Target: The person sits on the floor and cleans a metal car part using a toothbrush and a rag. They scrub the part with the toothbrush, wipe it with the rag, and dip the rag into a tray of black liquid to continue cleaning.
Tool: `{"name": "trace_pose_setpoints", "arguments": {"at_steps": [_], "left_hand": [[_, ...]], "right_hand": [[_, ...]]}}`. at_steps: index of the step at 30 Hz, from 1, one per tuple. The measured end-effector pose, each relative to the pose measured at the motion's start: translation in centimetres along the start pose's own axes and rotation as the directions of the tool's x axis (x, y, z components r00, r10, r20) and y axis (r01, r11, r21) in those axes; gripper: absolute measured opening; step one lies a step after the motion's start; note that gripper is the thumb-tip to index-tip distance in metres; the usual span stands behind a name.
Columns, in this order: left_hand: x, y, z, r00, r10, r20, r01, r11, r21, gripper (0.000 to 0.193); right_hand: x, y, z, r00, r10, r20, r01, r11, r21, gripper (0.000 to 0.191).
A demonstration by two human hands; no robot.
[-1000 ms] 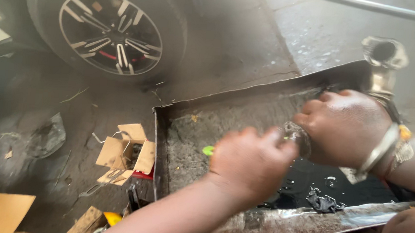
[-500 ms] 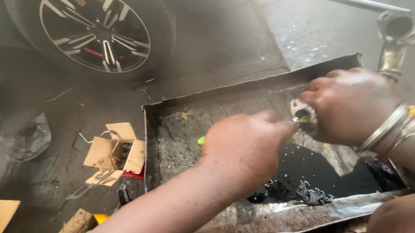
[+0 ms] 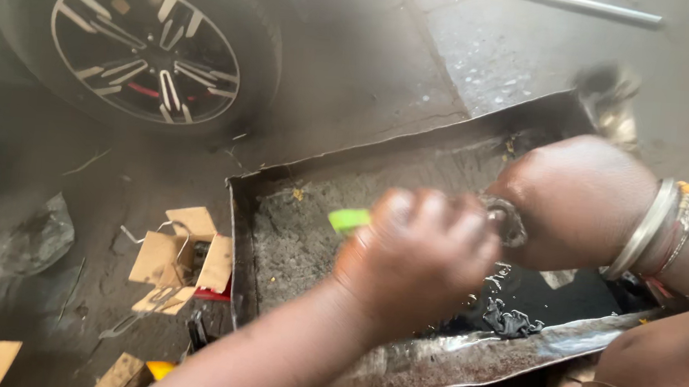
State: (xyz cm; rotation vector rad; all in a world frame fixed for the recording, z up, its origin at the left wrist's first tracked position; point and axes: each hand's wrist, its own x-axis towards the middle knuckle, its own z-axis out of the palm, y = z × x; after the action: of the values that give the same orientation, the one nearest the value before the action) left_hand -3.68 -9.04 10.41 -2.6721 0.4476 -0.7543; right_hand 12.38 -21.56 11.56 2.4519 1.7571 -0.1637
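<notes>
Two hands work over our oily metal tray (image 3: 429, 364): our right hand (image 3: 577, 204) clenches a small metal ring (image 3: 508, 223), our left hand (image 3: 413, 256) grasps a green brush (image 3: 349, 219). We think the wet ring could slip and splash into the black oil (image 3: 549, 296).

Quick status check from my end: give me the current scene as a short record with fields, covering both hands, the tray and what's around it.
left hand: closed around a tool with a bright green end, blurred
right hand: holds a round metal part over the tray; bangles on the wrist
tray: shallow sheet-metal pan on the ground, dirty, dark liquid pooled at the right end
car wheel: upper left, behind the tray
cardboard box: open, on the ground left of the tray
metal pipe piece: at the tray's far corner, blurred
</notes>
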Motion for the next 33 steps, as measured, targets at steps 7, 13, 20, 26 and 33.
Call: {"name": "trace_pose_setpoints", "arguments": {"at_steps": [7,13,20,26,33], "left_hand": [[-1.8,-1.6,-0.4,0.994,0.085,-0.073,-0.092,0.991,-0.096,0.018],[-1.5,-2.6,-0.1,0.887,0.378,-0.264,-0.290,0.903,0.317,0.013],[-0.8,-1.5,3.4,0.984,-0.101,0.150,0.138,0.956,-0.260,0.025],[0.0,0.1,7.2,0.730,-0.363,0.580,0.666,0.181,-0.724,0.034],[0.0,1.0,8.2,0.834,-0.405,0.376,0.552,0.637,-0.538,0.031]], "right_hand": [[-0.7,2.7,2.3,0.989,-0.121,0.081,0.103,0.975,0.198,0.024],[0.4,4.3,4.2,0.671,-0.439,0.598,-0.438,0.416,0.797,0.014],[0.5,1.9,2.2,0.968,0.106,0.226,-0.130,0.987,0.094,0.029],[0.8,3.2,2.9,0.777,-0.331,-0.535,0.056,0.884,-0.464,0.024],[1.6,5.7,4.7,0.863,-0.329,-0.383,0.056,0.816,-0.575,0.026]]}}
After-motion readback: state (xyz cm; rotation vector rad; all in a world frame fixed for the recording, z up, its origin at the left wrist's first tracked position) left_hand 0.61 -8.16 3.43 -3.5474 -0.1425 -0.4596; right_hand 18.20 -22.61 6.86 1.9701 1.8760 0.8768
